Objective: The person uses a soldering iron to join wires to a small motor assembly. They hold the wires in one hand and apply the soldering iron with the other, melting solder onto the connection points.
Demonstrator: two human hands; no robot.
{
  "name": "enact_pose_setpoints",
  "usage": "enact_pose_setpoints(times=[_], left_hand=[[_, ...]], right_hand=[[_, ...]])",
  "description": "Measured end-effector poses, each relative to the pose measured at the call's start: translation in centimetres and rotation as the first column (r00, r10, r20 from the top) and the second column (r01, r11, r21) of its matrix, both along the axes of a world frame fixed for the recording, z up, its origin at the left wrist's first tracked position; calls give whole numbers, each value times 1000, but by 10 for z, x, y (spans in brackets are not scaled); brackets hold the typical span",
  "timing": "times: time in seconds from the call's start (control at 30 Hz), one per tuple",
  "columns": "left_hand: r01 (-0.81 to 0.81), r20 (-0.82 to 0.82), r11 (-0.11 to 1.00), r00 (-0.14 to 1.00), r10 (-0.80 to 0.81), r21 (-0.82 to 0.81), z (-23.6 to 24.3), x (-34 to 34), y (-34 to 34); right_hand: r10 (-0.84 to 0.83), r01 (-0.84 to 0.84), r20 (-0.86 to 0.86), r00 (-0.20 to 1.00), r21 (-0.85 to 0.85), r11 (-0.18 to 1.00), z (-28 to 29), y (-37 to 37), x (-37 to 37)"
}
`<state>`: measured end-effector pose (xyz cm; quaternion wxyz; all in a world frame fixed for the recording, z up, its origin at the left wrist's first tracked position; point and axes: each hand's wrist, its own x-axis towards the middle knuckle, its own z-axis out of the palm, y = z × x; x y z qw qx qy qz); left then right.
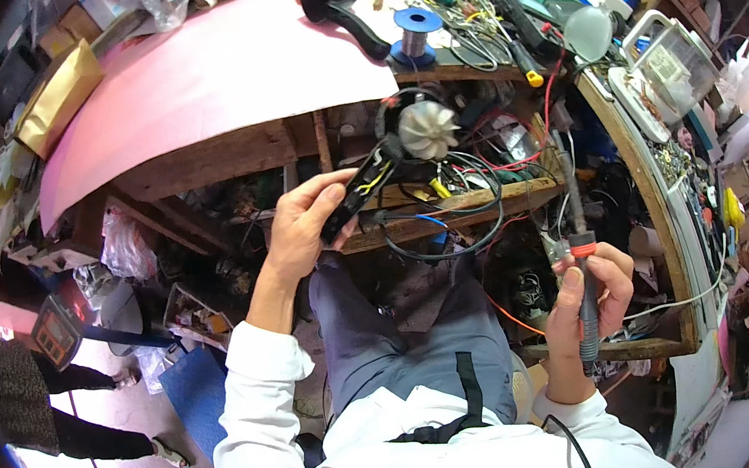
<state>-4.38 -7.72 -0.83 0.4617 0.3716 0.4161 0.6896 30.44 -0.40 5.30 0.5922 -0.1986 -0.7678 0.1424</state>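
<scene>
Ahead of my left hand (298,223), an opened black appliance handle (360,194) projects away from me, held between thumb and fingers, with a yellow wire (375,181) exposed along it and a pale bladed fan wheel (428,130), slightly blurred, at its far end. To the right of that grip and well apart from it, my right hand (601,288) closes round the ribbed lower part of a soldering iron (584,249); its metal barrel (573,191) points away from me and does not touch the appliance. Beyond and between both grips stands a blue spool (414,40) of silvery wire. As to progress, the handle lies open and the fan wheel is uncovered, so the opening stage may be judged done; closing the shell is apparently left, and whether any joint has been soldered I cannot tell. As to pose, my left forearm slants forward and inward, its sleeve pushed clear of the wrist, the thumb laid along the handle; my right forearm is drawn nearer my body, with the thumb raised against the iron's near side and the fingers curled around it.
</scene>
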Motion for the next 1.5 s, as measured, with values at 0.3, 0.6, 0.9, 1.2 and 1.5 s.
enact_pose_setpoints(times=[0.3,0.6,0.9,1.2,1.5], left_hand=[[-28,79,1000,996,28,3,-1,4,13],[-293,-559,956,791,248,9,14,22,-2],[-308,-844,947,483,235,87,23,9,-6],[-257,-882,846,-66,467,467,58,40,-8],[-6,-851,865,175,495,502,21,95,1]], right_hand=[[149,-152,-33,988,-99,983,-23,25,-31],[237,-236,6,972,-70,969,-28,31,-57],[193,-192,-5,981,-143,971,-37,28,-44],[190,-189,-2,982,-145,971,-34,25,-40],[201,-205,-41,979,-129,970,-33,28,-46]])
